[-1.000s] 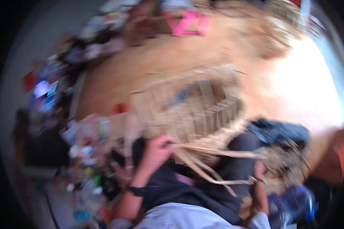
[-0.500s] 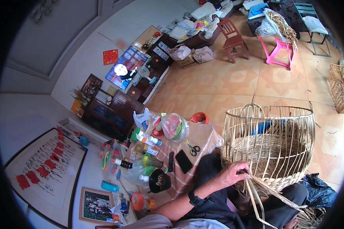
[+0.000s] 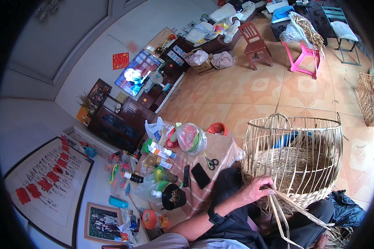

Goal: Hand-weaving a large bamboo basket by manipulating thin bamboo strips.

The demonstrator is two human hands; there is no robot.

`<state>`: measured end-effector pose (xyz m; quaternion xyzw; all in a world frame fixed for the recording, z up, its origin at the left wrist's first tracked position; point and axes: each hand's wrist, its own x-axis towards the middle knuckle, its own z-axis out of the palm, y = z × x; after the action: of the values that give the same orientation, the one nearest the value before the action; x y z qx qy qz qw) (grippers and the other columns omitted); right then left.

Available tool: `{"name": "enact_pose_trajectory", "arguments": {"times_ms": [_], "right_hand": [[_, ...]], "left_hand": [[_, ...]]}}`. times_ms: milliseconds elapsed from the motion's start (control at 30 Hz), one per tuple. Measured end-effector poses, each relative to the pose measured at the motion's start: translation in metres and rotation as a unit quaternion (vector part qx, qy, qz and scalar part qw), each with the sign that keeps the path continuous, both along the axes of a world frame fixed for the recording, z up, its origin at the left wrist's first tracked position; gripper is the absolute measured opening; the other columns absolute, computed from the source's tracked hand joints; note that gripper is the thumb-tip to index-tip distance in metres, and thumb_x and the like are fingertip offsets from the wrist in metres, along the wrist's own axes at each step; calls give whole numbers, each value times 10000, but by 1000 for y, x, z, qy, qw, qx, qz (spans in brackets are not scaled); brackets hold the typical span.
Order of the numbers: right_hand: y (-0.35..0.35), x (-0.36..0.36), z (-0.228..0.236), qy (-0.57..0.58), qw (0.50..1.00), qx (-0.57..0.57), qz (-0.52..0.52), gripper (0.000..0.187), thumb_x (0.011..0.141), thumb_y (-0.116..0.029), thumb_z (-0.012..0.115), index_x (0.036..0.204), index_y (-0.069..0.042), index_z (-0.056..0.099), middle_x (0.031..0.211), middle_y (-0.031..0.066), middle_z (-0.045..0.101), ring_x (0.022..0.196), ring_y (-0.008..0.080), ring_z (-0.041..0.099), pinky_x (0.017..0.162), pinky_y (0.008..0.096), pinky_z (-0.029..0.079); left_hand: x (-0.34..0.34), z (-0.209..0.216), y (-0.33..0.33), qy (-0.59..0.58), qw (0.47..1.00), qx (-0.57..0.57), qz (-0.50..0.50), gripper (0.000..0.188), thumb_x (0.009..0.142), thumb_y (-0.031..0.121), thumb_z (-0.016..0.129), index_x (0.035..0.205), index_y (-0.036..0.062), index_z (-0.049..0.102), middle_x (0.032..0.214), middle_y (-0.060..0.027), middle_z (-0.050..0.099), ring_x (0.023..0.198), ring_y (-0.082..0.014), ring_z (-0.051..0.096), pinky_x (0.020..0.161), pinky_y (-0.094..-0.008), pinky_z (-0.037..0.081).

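Observation:
My left hand (image 3: 258,190), with a dark watch on the wrist, is closed at the lower near side of a round basket (image 3: 293,189). Thumb and fingers pinch long pale straw strips (image 3: 297,203), whose loose ends trail to the right and down over my dark trousers. Woven braid covers the basket's lower wall. Above it, bare upright stakes rise to a thin rim with a looped handle. At the lower edge, beside a heap of loose straw (image 3: 340,237), shows a blurred skin-coloured patch (image 3: 321,241), perhaps my right hand; no fingers can be made out.
To the left, a cloth-covered table (image 3: 220,150) holds scissors (image 3: 212,164), a phone (image 3: 200,176), a remote, bottles and a bagged melon (image 3: 190,138). A black plastic bag (image 3: 345,208) lies right of the basket. Beyond are a wooden chair (image 3: 255,45) and a pink stool (image 3: 302,58).
My left hand keeps its pinch on the strips, almost unmoved. The skin-coloured patch at the lower edge has shifted slightly right. The view has tilted a little.

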<state>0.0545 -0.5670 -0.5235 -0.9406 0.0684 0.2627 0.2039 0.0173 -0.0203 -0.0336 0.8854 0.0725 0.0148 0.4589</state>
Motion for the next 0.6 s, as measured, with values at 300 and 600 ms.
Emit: {"name": "enact_pose_trajectory", "arguments": {"times_ms": [300,600], "right_hand": [[-14,16,41,-55,995,36,-74,387,1040,-260,473,1304,22,500,1193,143,546,1064,300,507,867,423,418],[-36,36,130,-177,930,207,-248,341,1052,-266,503,1218,22,578,1055,102,629,919,241,602,767,353,495]], "left_hand": [[-1,-10,2,-19,1000,-3,-6,238,867,120,755,969,-4,581,886,-84,593,844,-179,600,770,-335,490],[-4,-15,3,-37,999,1,6,237,854,115,754,1004,-5,616,910,-112,631,856,-224,628,778,-351,508]]}}
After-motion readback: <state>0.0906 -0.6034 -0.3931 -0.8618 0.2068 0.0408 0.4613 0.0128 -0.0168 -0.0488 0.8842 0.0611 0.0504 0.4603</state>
